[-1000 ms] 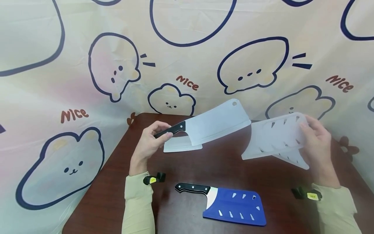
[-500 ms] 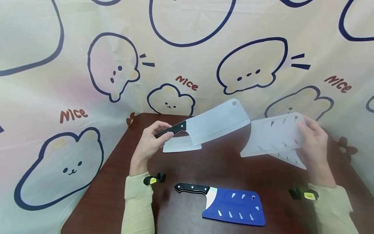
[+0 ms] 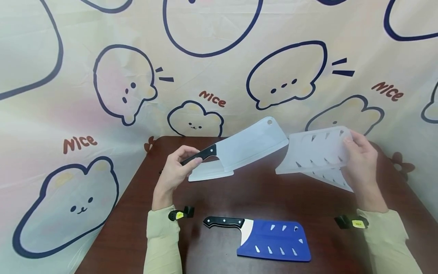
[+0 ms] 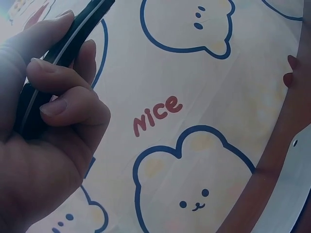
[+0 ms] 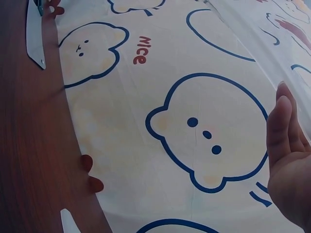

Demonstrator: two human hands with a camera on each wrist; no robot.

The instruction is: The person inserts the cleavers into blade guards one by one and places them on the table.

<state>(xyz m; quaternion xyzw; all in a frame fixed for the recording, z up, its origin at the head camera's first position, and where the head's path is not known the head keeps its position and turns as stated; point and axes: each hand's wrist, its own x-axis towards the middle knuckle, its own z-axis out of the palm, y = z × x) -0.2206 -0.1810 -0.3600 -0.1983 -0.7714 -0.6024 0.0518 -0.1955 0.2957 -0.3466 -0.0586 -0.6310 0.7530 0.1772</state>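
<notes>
In the head view my left hand point(image 3: 172, 171) grips the black handle point(image 3: 205, 151) of a cleaver, its broad blade point(image 3: 251, 142) raised and angled up to the right. The left wrist view shows those fingers curled round the handle point(image 4: 68, 48). My right hand point(image 3: 362, 167) pinches the right end of a translucent white blade sheath point(image 3: 318, 148) with small slots. The sheath's left edge overlaps the blade's far end in this view. Below the sheath shows another slotted white piece point(image 3: 330, 179), partly hidden by it. The right wrist view catches my right hand point(image 5: 291, 150) at its edge.
On the brown table point(image 3: 246, 198), a second cleaver with a black handle wears a blue sheath point(image 3: 273, 241) in front. Behind the raised blade lies another knife blade point(image 3: 210, 171), mostly covered from view. A patterned curtain point(image 3: 205, 76) hangs round the table.
The head view has tilted slightly. The right hand has lifted the white sheath a little, while the left hand keeps its grip on the cleaver at nearly the same angle.
</notes>
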